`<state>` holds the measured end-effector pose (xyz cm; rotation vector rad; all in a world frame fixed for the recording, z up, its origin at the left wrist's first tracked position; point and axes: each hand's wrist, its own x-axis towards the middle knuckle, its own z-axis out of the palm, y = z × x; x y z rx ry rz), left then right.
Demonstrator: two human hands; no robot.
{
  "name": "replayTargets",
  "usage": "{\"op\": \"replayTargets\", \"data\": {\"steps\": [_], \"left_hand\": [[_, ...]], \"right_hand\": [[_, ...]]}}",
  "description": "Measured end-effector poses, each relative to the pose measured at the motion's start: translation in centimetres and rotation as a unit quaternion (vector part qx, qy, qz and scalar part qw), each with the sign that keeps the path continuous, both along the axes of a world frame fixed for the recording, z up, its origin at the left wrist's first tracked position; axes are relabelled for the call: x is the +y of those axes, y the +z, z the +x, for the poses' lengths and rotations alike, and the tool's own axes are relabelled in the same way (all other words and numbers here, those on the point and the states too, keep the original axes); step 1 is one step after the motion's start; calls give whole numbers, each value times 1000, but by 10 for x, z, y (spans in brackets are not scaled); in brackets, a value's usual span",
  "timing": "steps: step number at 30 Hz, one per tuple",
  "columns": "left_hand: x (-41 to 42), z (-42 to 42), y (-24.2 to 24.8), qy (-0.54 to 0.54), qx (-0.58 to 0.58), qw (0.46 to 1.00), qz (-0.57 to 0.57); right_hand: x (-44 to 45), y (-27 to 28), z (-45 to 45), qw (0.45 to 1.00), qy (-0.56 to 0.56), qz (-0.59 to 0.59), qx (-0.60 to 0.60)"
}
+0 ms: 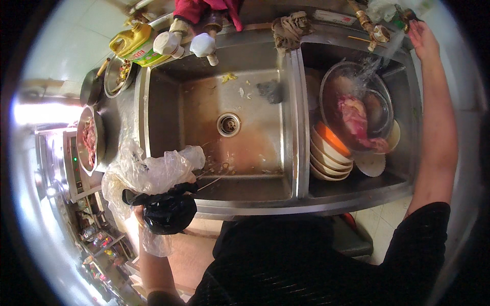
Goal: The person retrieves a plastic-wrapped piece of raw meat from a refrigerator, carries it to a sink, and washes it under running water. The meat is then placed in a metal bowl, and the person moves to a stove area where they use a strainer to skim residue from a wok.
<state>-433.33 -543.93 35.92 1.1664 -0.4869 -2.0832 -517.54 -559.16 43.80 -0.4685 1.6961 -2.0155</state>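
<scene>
My left hand (pixel 140 218), mostly hidden behind plastic, holds a black plastic bag (pixel 168 212) and crumpled clear plastic bags (pixel 153 172) at the left sink's front left corner. At the upper right, my right hand (pixel 423 38) is raised to a faucet (pixel 405 19), its fingertips at the fitting; whether they grip it is unclear. Water sprays down into a metal bowl (pixel 324 111) in the right sink basin. A piece of raw meat (pixel 353 114) lies in that bowl, one end over its rim. A smaller clear or metal bowl appears inside it.
Stacked bowls (pixel 329 164) stand beneath the metal bowl's left side. Scraps lie around the drain (pixel 229 125) in the left basin. On the left counter are a bowl of raw meat (pixel 100 141), a bowl of scraps (pixel 111 82) and a yellow jug (pixel 139 44). A rag (pixel 291 30) hangs over the back rim.
</scene>
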Motion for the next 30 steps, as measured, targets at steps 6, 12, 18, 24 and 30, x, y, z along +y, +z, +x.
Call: {"op": "replayTargets", "data": {"steps": [6,12,18,24,30], "left_hand": [[5,6,-3,75,-4,997,-26],[-14,-29,11,134,-14,991,0],[-21,-35,7,111,-45,993,-14],[-21,-18,-12,125,-13,992,3],[-35,-31,0,67,108,991,38]], "right_hand": [[-3,-1,8,1000,-13,12,-8],[-2,-2,-5,1000,-3,21,-3],[0,-1,-8,999,14,38,23],[0,2,23,995,-84,7,45],[4,-25,126,959,-94,-95,251]]}}
